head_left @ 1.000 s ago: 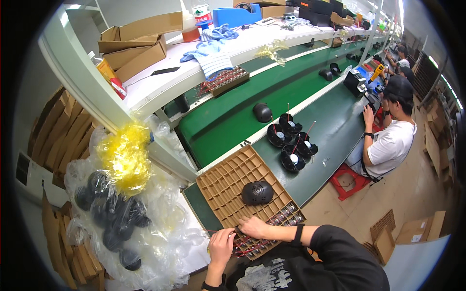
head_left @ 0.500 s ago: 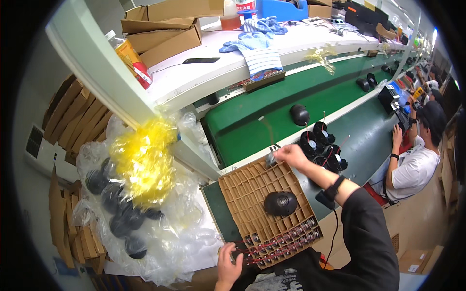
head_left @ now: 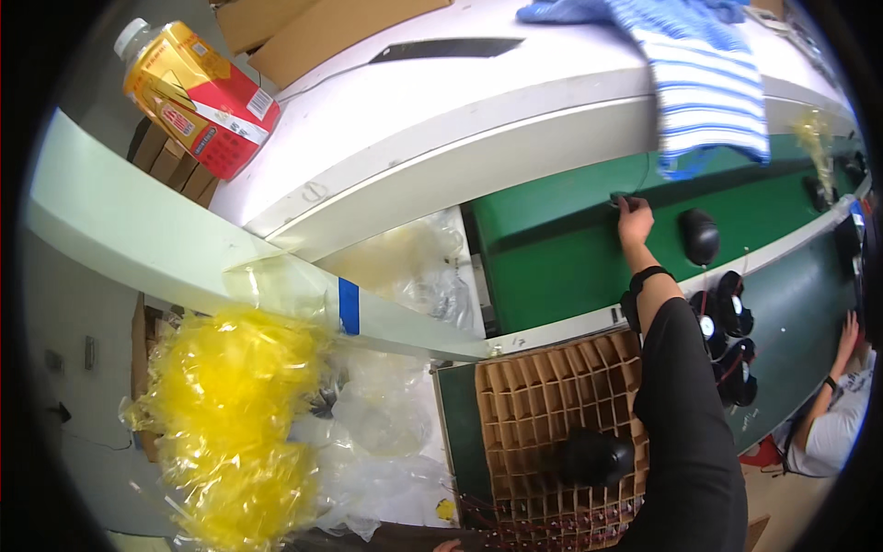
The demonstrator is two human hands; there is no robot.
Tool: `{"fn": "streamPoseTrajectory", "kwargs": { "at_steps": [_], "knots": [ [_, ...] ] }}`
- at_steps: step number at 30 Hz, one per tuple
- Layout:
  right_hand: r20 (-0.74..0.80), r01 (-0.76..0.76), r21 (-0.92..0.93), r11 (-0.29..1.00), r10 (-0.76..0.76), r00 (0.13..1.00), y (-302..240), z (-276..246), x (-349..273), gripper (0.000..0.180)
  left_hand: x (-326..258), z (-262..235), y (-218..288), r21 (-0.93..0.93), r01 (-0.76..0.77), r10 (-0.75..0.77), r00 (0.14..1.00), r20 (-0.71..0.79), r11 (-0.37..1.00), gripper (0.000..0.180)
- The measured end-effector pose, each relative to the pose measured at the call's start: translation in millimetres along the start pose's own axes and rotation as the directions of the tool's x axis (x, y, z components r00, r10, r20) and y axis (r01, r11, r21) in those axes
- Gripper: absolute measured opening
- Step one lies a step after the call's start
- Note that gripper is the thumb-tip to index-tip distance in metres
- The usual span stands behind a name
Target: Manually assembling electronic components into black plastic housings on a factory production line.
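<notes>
My right hand (head_left: 635,221) reaches over the green conveyor belt (head_left: 552,285), its fingers pinched on a small dark piece (head_left: 618,199) too small to name. A thin dark line, perhaps a wire, runs up near the fingertips. Right of this hand, a round black housing (head_left: 700,236) sits on the belt. Below my right arm lies a cardboard divider tray (head_left: 524,405) with many cells; another black housing (head_left: 598,457) rests on it. Small parts with red wires (head_left: 561,529) fill its near rows. Only a bit of my left hand (head_left: 448,546) shows at the lower edge, fingers mostly hidden.
Several black housings with wires (head_left: 727,322) stand on the dark green bench at right, near a co-worker's hand (head_left: 847,339). Yellow plastic strips (head_left: 230,432) hang from a pale post (head_left: 184,248) at left. A bottle (head_left: 202,101) and striped cloth (head_left: 708,92) lie beyond.
My right hand has moved from the tray's far edge out over the belt. My view has shifted left and closer, and my left hand has mostly dropped out of it.
</notes>
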State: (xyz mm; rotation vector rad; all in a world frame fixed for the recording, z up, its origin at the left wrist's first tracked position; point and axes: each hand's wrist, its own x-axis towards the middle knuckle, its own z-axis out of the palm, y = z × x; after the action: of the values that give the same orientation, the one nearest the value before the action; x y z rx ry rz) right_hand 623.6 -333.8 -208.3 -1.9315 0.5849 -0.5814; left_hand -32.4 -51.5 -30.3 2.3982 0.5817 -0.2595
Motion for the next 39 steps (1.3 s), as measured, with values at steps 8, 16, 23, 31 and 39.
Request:
{"fn": "streamPoseTrajectory", "kwargs": {
  "at_steps": [8, 16, 23, 31, 39],
  "knots": [
    [0.124, 0.124, -0.407, 0.905, -0.08, 0.989, 18.7, 6.4, -24.0, 0.034, -7.2, 8.5, -2.9, -0.144, 0.166, -0.162, 0.986, 0.044, 0.976, 0.034],
    [0.88, 0.235, -0.028, 0.972, -0.087, 0.466, -34.7, -164.8, -132.9, 0.018, 31.4, 0.6, 2.9, -0.24, -0.102, 0.13, 0.986, 0.104, 0.965, 0.028],
    [0.933, 0.724, 0.315, 0.614, -0.339, -0.118, -90.6, -287.6, -369.6, 0.015, 43.4, 4.4, -5.7, -0.296, -0.209, 0.275, 0.94, 0.202, 0.932, 0.026],
    [0.946, 0.926, 0.069, 0.37, -0.318, 0.056, -44.1, -285.8, -478.8, 0.02, 25.7, -11.1, -27.3, -0.337, -0.217, 0.297, 0.931, 0.21, 0.916, 0.027],
    [0.971, 0.966, 0.023, 0.258, -0.238, 0.041, -47.8, -278.0, -485.2, 0.016, 19.8, -19.8, -46.0, -0.376, -0.246, 0.33, 0.927, 0.176, 0.893, 0.027]
  ]
}}
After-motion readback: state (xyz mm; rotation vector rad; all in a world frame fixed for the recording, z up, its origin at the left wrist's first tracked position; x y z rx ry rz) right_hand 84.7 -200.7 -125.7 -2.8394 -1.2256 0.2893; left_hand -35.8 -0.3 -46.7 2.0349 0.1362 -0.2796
